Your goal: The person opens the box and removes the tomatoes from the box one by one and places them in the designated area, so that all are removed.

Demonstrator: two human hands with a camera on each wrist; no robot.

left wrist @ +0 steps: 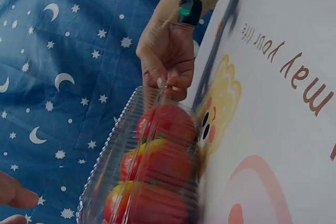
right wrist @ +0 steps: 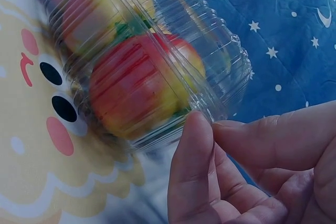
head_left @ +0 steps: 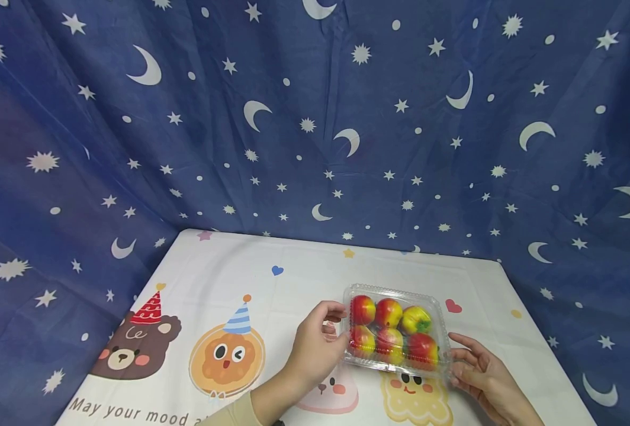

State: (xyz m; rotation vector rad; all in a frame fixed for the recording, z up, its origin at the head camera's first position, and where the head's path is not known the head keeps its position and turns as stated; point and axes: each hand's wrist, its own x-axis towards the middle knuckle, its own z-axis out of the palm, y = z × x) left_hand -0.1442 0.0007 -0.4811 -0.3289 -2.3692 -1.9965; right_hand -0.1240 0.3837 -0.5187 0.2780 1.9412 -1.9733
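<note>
A clear plastic clamshell box (head_left: 436, 296) sits on the table with its lid down. Inside are several red-and-yellow apples (head_left: 389, 312), laid in two rows. My right hand (head_left: 480, 373) pinches the rim at the box's right end between thumb and forefinger, as the right wrist view shows close up. At the opposite end my left hand (head_left: 317, 343) is beside the box, fingers loosely bent with a gap between them and the thumb. Only the tips of its fingers (left wrist: 16, 191) show in the left wrist view, apart from the ridged rim.
The box rests on a white tablecloth (head_left: 293, 296) printed with cartoon figures, hearts and lettering. A dark blue curtain (head_left: 315, 195) with moons and stars hangs behind the table and along its sides. A dark band (left wrist: 190, 9) is on the right wrist.
</note>
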